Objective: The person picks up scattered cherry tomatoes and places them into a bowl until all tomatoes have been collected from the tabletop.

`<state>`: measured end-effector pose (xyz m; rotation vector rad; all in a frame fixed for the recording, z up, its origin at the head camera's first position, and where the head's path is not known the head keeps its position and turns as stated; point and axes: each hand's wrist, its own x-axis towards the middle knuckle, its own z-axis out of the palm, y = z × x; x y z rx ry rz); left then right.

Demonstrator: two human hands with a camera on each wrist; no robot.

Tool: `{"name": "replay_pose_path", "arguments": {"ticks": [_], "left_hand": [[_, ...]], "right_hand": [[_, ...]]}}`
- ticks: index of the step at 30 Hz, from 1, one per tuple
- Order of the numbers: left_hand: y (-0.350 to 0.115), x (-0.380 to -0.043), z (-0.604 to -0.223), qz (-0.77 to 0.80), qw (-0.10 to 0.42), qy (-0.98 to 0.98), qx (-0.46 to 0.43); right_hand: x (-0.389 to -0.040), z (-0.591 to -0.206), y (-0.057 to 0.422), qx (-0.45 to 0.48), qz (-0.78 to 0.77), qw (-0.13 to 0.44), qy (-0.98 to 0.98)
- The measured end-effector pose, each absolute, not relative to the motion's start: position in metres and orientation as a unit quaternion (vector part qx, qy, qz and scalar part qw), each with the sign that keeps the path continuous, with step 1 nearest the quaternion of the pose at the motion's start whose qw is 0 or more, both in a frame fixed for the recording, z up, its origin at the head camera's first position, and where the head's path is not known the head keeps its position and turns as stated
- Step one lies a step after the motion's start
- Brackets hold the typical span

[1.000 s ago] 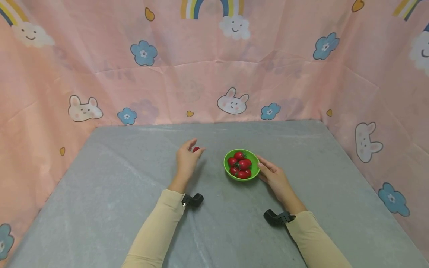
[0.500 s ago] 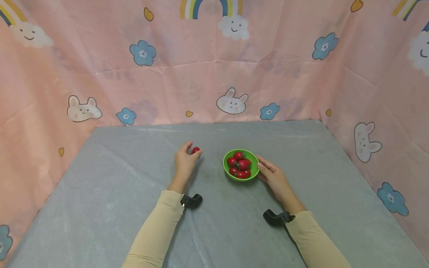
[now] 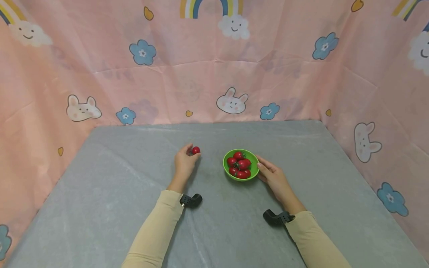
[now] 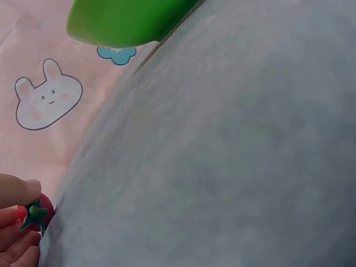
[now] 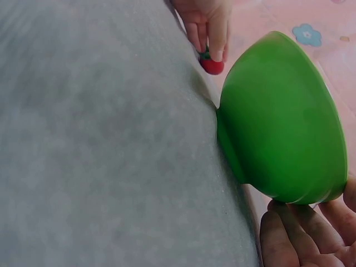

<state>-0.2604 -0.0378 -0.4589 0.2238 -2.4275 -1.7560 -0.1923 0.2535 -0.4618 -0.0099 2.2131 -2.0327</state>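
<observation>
My left hand (image 3: 185,163), at the middle of the table, pinches a single red cherry tomato (image 3: 196,150) between thumb and fingers. The left wrist view shows the green leafy top of that tomato (image 4: 36,214) beside the thumb, low over the table. To the right sits a bright green bowl (image 3: 226,172) with several red cherry tomatoes (image 3: 243,164) in it, some with green stems. My right hand (image 3: 275,181) holds the bowl's right side, thumb at the rim and fingers against the outer wall. From the right wrist, the bowl's wall (image 5: 283,122) hides its contents.
Grey cloth covers the table (image 3: 214,223). A pink curtain (image 3: 187,74) printed with rabbits, flowers and rainbows hangs along the back and both sides. Black wrist cameras (image 3: 192,201) are strapped at both sleeve cuffs.
My left hand has shifted slightly left and down, its thumb lower, and more of the pinched cherry tomato shows. The right hand and the bowl have stayed in place.
</observation>
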Motion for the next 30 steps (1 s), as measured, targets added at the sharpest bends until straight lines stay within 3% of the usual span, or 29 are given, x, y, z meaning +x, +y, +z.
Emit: {"name": "replay_pose_path", "arguments": {"ticks": [30], "left_hand": [[-0.0333,-0.2688,-0.4566,-0.540,0.058,-0.836,0.081]], "right_hand": [[-0.1925,-0.4623,0.2539,-0.007,-0.681,0.066,0.730]]}}
